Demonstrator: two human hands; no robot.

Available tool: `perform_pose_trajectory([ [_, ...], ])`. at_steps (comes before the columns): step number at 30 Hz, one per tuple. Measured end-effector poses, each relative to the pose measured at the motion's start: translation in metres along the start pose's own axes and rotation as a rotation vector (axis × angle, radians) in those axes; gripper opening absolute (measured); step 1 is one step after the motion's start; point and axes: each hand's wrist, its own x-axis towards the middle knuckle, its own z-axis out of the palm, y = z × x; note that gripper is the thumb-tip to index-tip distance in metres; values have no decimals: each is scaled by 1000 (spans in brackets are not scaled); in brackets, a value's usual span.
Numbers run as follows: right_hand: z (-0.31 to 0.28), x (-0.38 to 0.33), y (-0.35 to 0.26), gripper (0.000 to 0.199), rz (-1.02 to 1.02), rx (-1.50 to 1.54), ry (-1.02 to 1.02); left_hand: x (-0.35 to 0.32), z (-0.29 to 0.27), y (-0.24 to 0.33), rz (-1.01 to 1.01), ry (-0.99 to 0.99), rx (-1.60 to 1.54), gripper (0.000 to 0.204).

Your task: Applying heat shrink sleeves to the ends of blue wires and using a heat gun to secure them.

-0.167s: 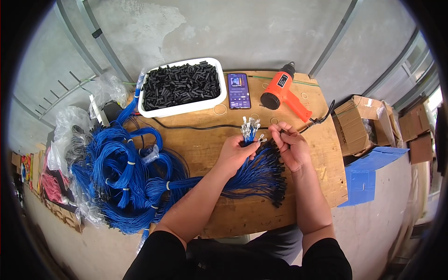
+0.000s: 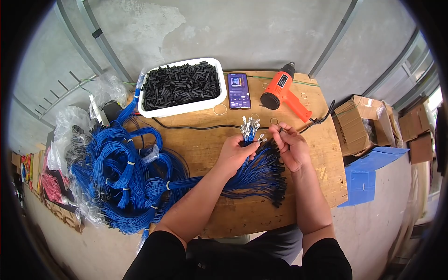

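My left hand (image 2: 236, 153) is closed round a bunch of blue wires (image 2: 248, 136), whose bare silvery crimp terminals (image 2: 251, 123) stick up above the fist. One terminal leans out to the right of the others, near my left thumb. My right hand (image 2: 292, 145) is just to the right of these, with thumb and fingers pinching a small black sleeve (image 2: 281, 130), mostly covered by the fingertips. Below both hands, more blue wires fan out to the right and end in black sleeves (image 2: 278, 186) on the wooden table (image 2: 322, 163).
A white tub (image 2: 223, 88) full of short black sleeves stands at the back, beside a phone (image 2: 239, 93) and an orange heat gun (image 2: 285, 95) with a black cable. Coiled blue wire bundles (image 2: 121, 168) cover the left side. Cardboard boxes (image 2: 364, 126) stand right of the table.
The fingers of my right hand have shifted very slightly around the black sleeve. My left hand and the wires stay in place.
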Motion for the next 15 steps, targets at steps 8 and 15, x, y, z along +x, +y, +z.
perform_pose_trajectory([
  [8, 2, -6, -2, 18, 20, -122, -62, 0, 2, 2, -10, 19, 8, 13],
  [15, 14, -13, 1, 19, 14, -318, -58, 2, -1, 1, 1, 6, 23, 13],
])
